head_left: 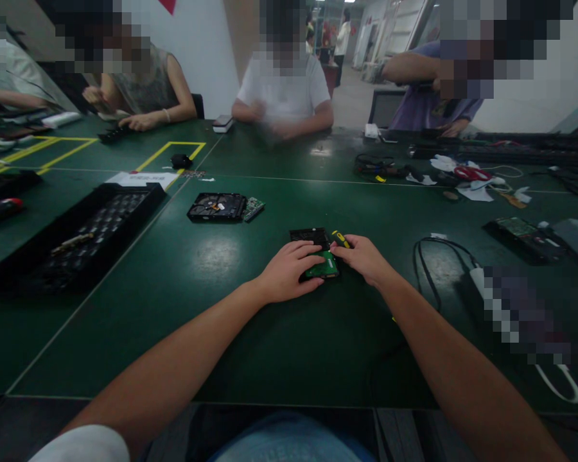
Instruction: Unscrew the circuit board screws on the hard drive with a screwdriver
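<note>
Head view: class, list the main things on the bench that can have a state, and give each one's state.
Green circuit board: partly covered by the left hand
Left hand: fingers spread
Right hand: closed around the yellow-and-black tool
Yellow-and-black tool: held, tip unclear
Square black unit: lying flat
Small circuit board: beside the square black unit
Black tray: open-topped, brass-coloured strip inside
White paper: creased

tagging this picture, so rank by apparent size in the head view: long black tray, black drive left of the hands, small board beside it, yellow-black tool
1. Long black tray
2. Black drive
Unsure: small board and yellow-black tool look about alike, the tool partly hidden by the right hand.
</note>
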The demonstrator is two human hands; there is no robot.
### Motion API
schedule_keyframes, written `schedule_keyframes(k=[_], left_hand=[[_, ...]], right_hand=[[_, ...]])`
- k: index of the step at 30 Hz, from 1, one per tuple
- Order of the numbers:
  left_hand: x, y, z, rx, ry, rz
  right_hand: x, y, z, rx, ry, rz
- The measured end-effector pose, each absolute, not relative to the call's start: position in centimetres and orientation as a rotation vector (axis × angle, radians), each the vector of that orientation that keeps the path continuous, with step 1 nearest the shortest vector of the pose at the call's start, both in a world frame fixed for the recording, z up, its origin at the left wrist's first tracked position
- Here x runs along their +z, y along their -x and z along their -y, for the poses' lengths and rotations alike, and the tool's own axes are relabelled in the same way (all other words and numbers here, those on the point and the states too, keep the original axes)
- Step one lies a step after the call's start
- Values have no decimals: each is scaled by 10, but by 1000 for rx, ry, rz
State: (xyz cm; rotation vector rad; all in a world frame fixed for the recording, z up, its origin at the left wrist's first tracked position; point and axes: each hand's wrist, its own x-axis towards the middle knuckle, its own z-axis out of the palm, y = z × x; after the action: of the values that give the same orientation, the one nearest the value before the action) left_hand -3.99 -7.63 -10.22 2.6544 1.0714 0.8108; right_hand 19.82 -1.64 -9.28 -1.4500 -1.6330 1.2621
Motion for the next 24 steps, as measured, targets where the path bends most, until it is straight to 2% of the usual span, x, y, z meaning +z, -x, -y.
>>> schedule_keyframes(k=[24], left_hand=[[-102,40,76,814,-2638,-1065]], right_hand=[[-88,-198,18,1249,1488,1632]])
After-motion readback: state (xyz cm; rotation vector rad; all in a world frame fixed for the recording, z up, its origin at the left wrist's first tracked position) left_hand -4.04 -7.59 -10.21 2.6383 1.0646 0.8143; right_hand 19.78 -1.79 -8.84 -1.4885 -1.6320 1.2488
